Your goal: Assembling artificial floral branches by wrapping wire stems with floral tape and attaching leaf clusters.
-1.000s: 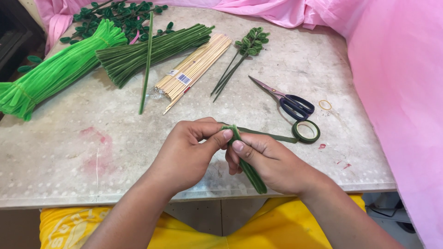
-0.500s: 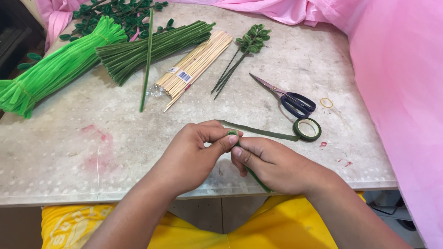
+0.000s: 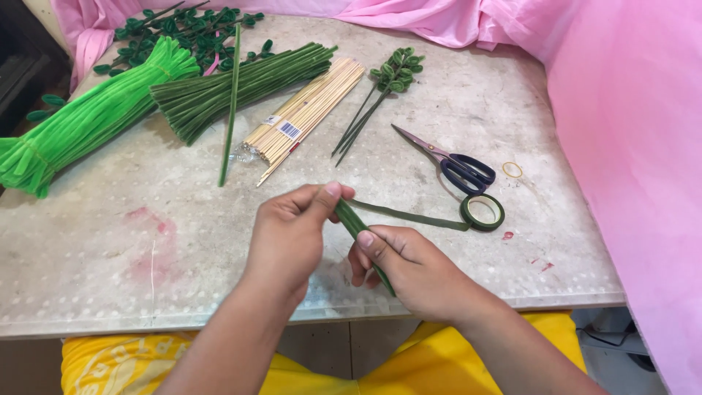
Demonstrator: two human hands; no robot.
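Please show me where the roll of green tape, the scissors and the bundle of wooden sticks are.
roll of green tape (image 3: 482, 212): head view, on the ring's rim.
scissors (image 3: 468, 170): head view, on the dark handle loops.
bundle of wooden sticks (image 3: 307, 110): head view, on the middle of the sticks.

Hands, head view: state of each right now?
Left hand: closed, pinching the top of the green stem.
Right hand: closed around the same stem, lower down.

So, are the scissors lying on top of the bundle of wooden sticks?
No, the scissors lie on the bare table beside the roll of green floral tape, well apart from the wooden sticks.
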